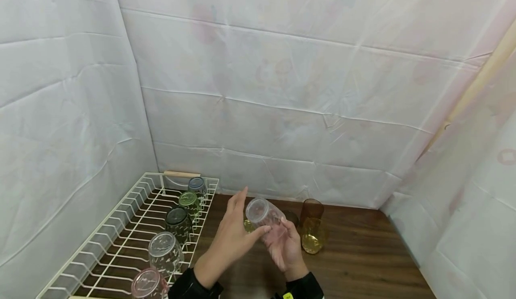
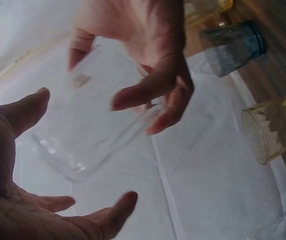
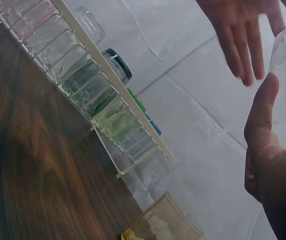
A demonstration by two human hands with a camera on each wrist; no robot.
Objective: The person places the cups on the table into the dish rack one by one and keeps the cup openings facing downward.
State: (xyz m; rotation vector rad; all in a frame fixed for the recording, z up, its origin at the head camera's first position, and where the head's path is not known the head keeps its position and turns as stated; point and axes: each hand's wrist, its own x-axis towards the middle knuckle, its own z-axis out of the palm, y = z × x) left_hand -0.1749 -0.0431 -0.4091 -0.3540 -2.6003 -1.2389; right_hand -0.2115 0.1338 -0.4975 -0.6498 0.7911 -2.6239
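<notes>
A clear drinking glass [image 1: 263,212] is tilted in the air above the wooden table. My right hand [image 1: 285,248] grips it, fingers and thumb around its side. In the left wrist view the thumb and fingers of that hand lie against the clear wall of the glass [image 2: 90,125]. To the left of the glass, my left hand [image 1: 230,235] is spread, thumb apart from the fingers. The left wrist view shows a gap between this hand and the glass.
On the left stands a white wire rack [image 1: 105,266] holding several upside-down glasses: pink [image 1: 149,284], clear [image 1: 165,250], dark green [image 1: 178,223], green [image 1: 189,203] and blue [image 1: 196,184]. Behind and right of my hands are an amber glass [image 1: 312,238] and a brown glass [image 1: 312,208]. White sheeting surrounds the table.
</notes>
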